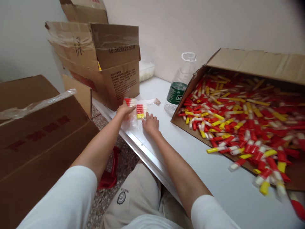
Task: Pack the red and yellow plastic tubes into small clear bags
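Observation:
Two neat groups of short red, white and yellow plastic tubes lie near the table's edge. My left hand is closed at the farther, red-and-white group, with its thumb pointing right; its other fingers are partly hidden. Crumpled clear plastic spreads below that hand. Beside it, a row of red-and-white tubes with yellow ones at its near end rests flat. My right hand lies palm down at the row's near right corner, fingers apart, fingertips at the yellow tubes. Whether the row is inside the plastic I cannot tell.
An open carton tipped on its side spills loose tubes on the right. A clear bottle with a green label stands against it. Cartons rise at the left, another nearer. Something red sits below the table.

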Tool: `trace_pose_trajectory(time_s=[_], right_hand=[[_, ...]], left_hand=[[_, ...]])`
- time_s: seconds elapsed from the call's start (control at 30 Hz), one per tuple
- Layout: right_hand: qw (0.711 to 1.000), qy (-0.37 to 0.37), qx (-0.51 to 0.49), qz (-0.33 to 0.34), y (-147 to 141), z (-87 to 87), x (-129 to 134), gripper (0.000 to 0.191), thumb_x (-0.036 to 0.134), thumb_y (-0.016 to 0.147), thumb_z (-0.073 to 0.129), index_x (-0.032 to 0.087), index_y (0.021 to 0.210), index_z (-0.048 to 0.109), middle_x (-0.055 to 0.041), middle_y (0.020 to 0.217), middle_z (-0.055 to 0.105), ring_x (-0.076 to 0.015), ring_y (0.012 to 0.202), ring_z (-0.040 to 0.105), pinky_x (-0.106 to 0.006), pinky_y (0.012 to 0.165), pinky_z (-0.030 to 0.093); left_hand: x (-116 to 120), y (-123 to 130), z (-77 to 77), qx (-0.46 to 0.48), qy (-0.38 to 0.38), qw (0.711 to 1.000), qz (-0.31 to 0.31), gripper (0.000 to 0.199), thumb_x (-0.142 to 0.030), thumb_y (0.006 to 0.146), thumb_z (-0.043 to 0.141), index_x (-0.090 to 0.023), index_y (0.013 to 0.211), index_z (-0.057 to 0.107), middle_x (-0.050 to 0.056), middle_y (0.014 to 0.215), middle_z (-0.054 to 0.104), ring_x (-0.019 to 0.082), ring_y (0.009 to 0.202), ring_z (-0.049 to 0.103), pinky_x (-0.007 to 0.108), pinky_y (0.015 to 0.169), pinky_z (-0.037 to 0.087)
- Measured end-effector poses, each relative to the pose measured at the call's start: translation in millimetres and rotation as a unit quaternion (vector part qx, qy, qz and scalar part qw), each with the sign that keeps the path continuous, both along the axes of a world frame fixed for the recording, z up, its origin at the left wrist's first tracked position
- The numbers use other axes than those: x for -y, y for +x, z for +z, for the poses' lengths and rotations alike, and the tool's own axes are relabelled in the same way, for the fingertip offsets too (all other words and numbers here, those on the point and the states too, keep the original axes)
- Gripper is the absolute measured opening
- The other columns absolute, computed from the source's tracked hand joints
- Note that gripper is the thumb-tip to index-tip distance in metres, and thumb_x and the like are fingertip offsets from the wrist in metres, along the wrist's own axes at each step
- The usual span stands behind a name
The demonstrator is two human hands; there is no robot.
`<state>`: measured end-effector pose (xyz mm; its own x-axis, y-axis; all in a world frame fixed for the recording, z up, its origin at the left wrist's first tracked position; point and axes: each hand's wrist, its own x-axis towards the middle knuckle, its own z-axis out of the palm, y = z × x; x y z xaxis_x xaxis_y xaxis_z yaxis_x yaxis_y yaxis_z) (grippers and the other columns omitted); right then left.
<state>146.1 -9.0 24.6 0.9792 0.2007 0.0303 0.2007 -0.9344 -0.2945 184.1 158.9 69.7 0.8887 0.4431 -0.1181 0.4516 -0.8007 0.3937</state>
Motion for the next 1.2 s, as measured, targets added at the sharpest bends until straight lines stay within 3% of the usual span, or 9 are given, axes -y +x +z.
trace_pose_trajectory(time_s=[0.13, 0.23, 0.33, 0.5, 0.6, 0.67, 0.87, 1.03, 1.2], right_hand=[[0.994, 0.098, 0.036, -0.012, -26.3, 15.7, 29.2, 0.055, 0.038, 0.092, 0.036, 0.013, 0.141, 0.034, -0.0172, 0.141, 0.04, -0.0289, 0.124, 0.039, -0.042, 0.1, 0.032], [0.975, 0.202, 0.092, 0.013, -77.2, 22.7, 75.5, 0.05, 0.035, 0.088, 0.043, 0.015, 0.134, 0.044, -0.012, 0.128, 0.055, -0.0231, 0.114, 0.05, -0.038, 0.098, 0.037], [0.958, 0.266, 0.096, -0.039, -143.5, 26.4, 145.9, 0.04, 0.039, 0.087, 0.043, 0.021, 0.12, 0.057, -0.0065, 0.098, 0.069, -0.0199, 0.09, 0.062, -0.035, 0.087, 0.045], [0.94, 0.108, 0.122, -0.298, -247.0, 34.1, 312.9, 0.044, 0.051, 0.079, 0.044, 0.023, 0.104, 0.066, -0.0166, 0.102, 0.068, -0.0286, 0.092, 0.062, -0.042, 0.076, 0.045], [0.879, -0.071, 0.111, -0.458, -297.8, 27.7, 404.0, 0.058, 0.056, 0.067, 0.047, 0.021, 0.108, 0.066, -0.026, 0.126, 0.052, -0.0395, 0.113, 0.049, -0.054, 0.079, 0.033], [0.851, -0.077, 0.059, -0.516, -324.8, 15.8, 439.9, 0.053, 0.058, 0.058, 0.052, 0.026, 0.096, 0.07, -0.0252, 0.127, 0.052, -0.0402, 0.112, 0.048, -0.054, 0.077, 0.029], [0.839, -0.085, 0.162, -0.513, -354.2, -9.6, 448.9, 0.037, 0.052, 0.065, 0.038, 0.035, 0.079, 0.068, -0.0215, 0.111, 0.061, -0.0298, 0.101, 0.053, -0.047, 0.074, 0.024], [0.809, -0.125, 0.181, -0.545, -353.7, 1.3, 448.0, 0.065, 0.048, 0.072, 0.03, 0.022, 0.126, 0.055, -0.0285, 0.09, 0.061, -0.0324, 0.094, 0.052, -0.047, 0.07, 0.023], [0.783, -0.052, 0.174, -0.595, -358.0, 26.8, 440.8, 0.047, 0.045, 0.073, 0.034, 0.031, 0.106, 0.065, -0.0222, 0.079, 0.062, -0.0303, 0.09, 0.057, -0.048, 0.07, 0.03]], left_hand=[[3.3, -16.7, 13.8, 0.019, 0.003, 0.999, 0.032, 0.092, -0.068, 0.074, 0.046, -0.006, 0.14, 0.03, 0.027, 0.133, 0.046, 0.038, 0.122, 0.045, 0.045, 0.094, 0.041], [17.9, -42.5, 22.9, 0.192, 0.022, 0.981, 0.034, 0.067, -0.055, 0.081, 0.045, -0.007, 0.128, 0.046, 0.026, 0.124, 0.052, 0.038, 0.117, 0.048, 0.049, 0.094, 0.039], [49.4, -82.5, 20.3, 0.362, -0.094, 0.926, -0.049, 0.046, -0.044, 0.084, 0.046, -0.013, 0.118, 0.053, 0.015, 0.102, 0.064, 0.026, 0.095, 0.061, 0.038, 0.084, 0.046], [122.1, -172.4, -11.7, 0.266, -0.33, 0.875, -0.236, 0.032, -0.041, 0.083, 0.053, -0.017, 0.103, 0.061, 0.004, 0.079, 0.066, 0.016, 0.071, 0.062, 0.028, 0.07, 0.047], [160.6, -215.2, -32.7, 0.136, -0.418, 0.854, -0.279, 0.029, -0.04, 0.083, 0.052, -0.016, 0.094, 0.064, 0.004, 0.074, 0.066, 0.015, 0.065, 0.061, 0.026, 0.063, 0.047], [181.0, -233.0, -42.2, 0.083, -0.458, 0.835, -0.293, 0.029, -0.04, 0.083, 0.052, -0.016, 0.091, 0.064, 0.003, 0.072, 0.066, 0.015, 0.063, 0.06, 0.026, 0.062, 0.046], [215.1, -254.2, -48.1, 0.037, -0.497, 0.807, -0.318, 0.028, -0.041, 0.082, 0.053, -0.016, 0.087, 0.065, 0.003, 0.069, 0.064, 0.014, 0.063, 0.058, 0.025, 0.062, 0.046], [217.0, -259.8, -42.6, 0.024, -0.499, 0.805, -0.321, 0.03, -0.042, 0.082, 0.052, -0.015, 0.087, 0.064, 0.004, 0.07, 0.064, 0.015, 0.064, 0.058, 0.026, 0.063, 0.046], [214.3, -262.4, -44.4, 0.001, -0.52, 0.801, -0.298, 0.032, -0.044, 0.08, 0.055, -0.014, 0.087, 0.064, 0.005, 0.07, 0.065, 0.015, 0.062, 0.058, 0.027, 0.063, 0.046]])
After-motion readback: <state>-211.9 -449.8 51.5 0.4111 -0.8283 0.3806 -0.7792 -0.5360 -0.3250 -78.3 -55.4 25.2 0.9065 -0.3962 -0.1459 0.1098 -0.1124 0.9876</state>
